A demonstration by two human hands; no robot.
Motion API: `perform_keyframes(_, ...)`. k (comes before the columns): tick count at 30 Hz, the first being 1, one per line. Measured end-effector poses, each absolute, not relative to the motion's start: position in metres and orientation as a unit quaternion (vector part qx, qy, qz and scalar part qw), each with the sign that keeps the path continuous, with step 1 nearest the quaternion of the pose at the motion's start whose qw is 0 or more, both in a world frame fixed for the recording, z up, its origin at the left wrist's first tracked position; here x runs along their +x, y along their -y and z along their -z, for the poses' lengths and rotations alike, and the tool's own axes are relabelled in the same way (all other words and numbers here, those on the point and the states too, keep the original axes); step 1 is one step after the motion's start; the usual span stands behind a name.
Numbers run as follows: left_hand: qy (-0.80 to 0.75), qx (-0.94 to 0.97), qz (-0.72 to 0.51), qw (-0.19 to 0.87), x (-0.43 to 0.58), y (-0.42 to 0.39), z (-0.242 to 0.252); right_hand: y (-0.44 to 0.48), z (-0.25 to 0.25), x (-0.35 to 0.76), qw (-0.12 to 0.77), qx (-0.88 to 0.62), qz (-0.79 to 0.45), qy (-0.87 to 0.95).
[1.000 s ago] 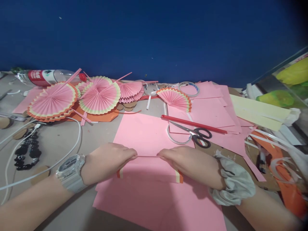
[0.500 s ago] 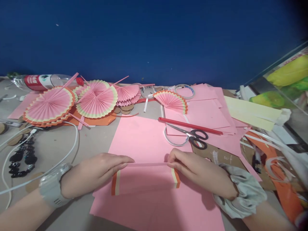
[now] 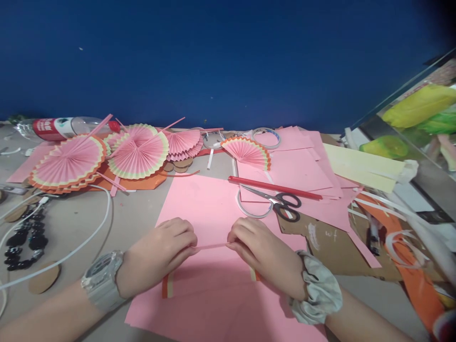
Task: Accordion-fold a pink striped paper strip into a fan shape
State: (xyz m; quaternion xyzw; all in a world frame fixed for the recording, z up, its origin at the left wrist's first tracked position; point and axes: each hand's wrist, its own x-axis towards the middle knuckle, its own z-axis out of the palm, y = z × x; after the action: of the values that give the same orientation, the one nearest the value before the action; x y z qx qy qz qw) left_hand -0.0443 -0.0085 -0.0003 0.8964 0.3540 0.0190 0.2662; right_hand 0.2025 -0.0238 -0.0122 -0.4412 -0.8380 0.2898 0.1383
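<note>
A pink paper strip with orange and cream bands at its ends point(image 3: 213, 275) lies in front of me on larger pink sheets point(image 3: 199, 199). Its far edge is folded up into a narrow pleat. My left hand point(image 3: 174, 242) pinches that pleat on the left, thumb below and fingers curled over. On the right, my right hand point(image 3: 249, 244) pinches the same fold, its fingers bent. A short length of pleat shows between the two hands. Beyond them, black-handled scissors point(image 3: 287, 204) rest beside a red stick-like bar point(image 3: 274, 186) and a roll of tape point(image 3: 249, 211).
Pleated paper fans point(image 3: 138, 147) and a plastic bottle point(image 3: 53, 128) lie at the back left. Pink sheets point(image 3: 292, 166) are spread at the back right, near brown cardboard point(image 3: 327, 251). A white cable point(image 3: 107, 204) and black beads point(image 3: 24, 242) lie left.
Both hands have moved closer together along the fold, and their fingers have curled more tightly over it. The whole view has shifted slightly.
</note>
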Motion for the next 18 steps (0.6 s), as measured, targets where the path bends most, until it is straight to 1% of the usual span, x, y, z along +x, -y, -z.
perform_keyframes(5, -0.285, 0.935, -0.027, 0.210, -0.050, 0.001, 0.001, 0.020, 0.010, 0.210, 0.144, -0.407, -0.275, 0.859)
perform_keyframes(11, -0.289, 0.939, -0.033, 0.184, -0.068, 0.001, 0.003, 0.019, 0.015, 0.217, 0.131, -0.403, -0.249, 0.871)
perform_keyframes(13, -0.281, 0.945, -0.041, 0.161, -0.075, 0.003, 0.004, 0.020, 0.018, 0.219, 0.126, -0.385, -0.223, 0.887)
perform_keyframes(18, -0.244, 0.965, -0.071, 0.065, -0.082, 0.006, 0.006, 0.024, 0.020, 0.222, 0.116, -0.319, -0.141, 0.930)
